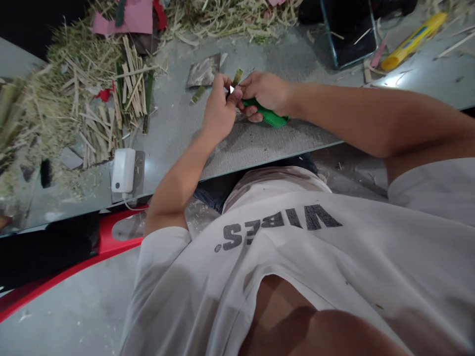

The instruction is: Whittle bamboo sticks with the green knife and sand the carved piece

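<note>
Near the table's front edge, my left hand (218, 106) is closed on a green bamboo strip (237, 76), pinched between thumb and fingers. Another green stretch of bamboo (198, 95) shows on the far side of that hand; whether it is the same strip I cannot tell. My right hand (265, 94) wraps round a green-handled knife (272, 117), its ridged handle pointing toward the front edge. A small bright glint, seemingly the blade, meets the bamboo between both hands. Behind my left hand lies a grey square of sandpaper-like sheet (204, 70).
Bamboo shavings (67, 59) heap up at the left and back. Several split bamboo sticks (133, 84) lie left of my hands, near a white charger (123, 170) with a cable. A dark phone (351, 32) and a yellow cutter (413, 42) lie at the right. A red chair (115, 242) stands left.
</note>
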Tool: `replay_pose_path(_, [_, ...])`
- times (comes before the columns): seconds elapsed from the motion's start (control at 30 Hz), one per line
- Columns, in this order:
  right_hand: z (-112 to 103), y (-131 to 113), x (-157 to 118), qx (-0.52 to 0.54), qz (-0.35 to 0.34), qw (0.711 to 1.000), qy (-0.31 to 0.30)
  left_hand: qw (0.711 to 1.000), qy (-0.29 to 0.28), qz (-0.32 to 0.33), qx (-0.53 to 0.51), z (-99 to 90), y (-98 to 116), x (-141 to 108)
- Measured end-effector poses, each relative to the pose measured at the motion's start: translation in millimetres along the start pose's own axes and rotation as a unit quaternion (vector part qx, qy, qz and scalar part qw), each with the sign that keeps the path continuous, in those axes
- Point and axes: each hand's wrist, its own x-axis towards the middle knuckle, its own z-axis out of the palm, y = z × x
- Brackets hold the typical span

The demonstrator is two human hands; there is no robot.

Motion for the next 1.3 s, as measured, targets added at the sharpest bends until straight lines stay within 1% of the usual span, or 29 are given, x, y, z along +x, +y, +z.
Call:
replay_pose_path(0.17, [6.7,-0.2,0.6,0.000,-0.023,0.999,0.032,1.000,0.016,-0.003,0.010,-3.3,0.4,3.7])
replay_pose_path(0.23, [4.8,-1.6,0.5,-0.001,-0.013,1.000,0.023,1.000,0.006,-0.002,0.000,-4.2,3.3,5.0])
replay_pose_path(0.37, [-2.9,-4.0,0.1,0.001,0.029,0.999,-0.016,1.000,-0.015,-0.009,-0.016,-4.9,10.5,4.7])
replay_pose_path(0.43, [-5.4,-5.1,-0.6,0.006,0.035,0.999,-0.028,0.999,-0.020,-0.013,-0.024,-5.0,11.0,4.5])
replay_pose_path(0.5, [-6.5,-6.2,-1.6,0.008,0.038,0.998,-0.040,0.998,-0.031,-0.014,-0.044,-3.7,6.9,5.4])
replay_pose_path(0.57, [-6.8,-7.1,-2.6,0.009,0.040,0.998,-0.048,0.997,-0.031,-0.008,-0.063,-0.4,-1.7,7.5])
replay_pose_path(0.73, [-7.7,-9.1,-3.6,0.012,0.044,0.997,-0.059,0.998,0.009,0.016,-0.067,11.0,-25.8,11.6])
replay_pose_path(0.8, [-8.6,-10.8,-4.2,0.012,0.053,0.996,-0.066,0.998,0.008,0.018,-0.057,13.2,-29.0,10.5])
replay_pose_path(0.9, [-9.5,-13.4,-5.6,0.007,0.068,0.995,-0.075,0.999,0.006,0.013,-0.050,15.0,-27.1,7.4])
replay_pose_path(1.0, [-7.3,-11.6,-5.8,0.004,0.059,0.997,-0.056,0.998,0.015,-0.007,-0.057,17.3,-22.3,4.9])
replay_pose_path(1.07, [-3.5,-6.1,-4.1,0.002,0.042,0.999,-0.031,0.998,0.025,-0.020,-0.063,18.1,-18.3,4.1])
replay_pose_path(1.17, [4.1,5.3,0.3,-0.002,0.003,1.000,0.016,0.997,0.043,-0.019,-0.055,15.5,-10.8,3.5])
replay_pose_path(1.23, [7.7,10.3,2.6,-0.003,-0.027,0.998,0.048,0.998,0.039,-0.011,-0.047,11.8,-5.7,3.5])
replay_pose_path(1.3, [8.0,10.3,2.8,-0.012,-0.034,0.998,0.056,0.999,0.020,-0.003,-0.047,8.7,-2.3,3.7])
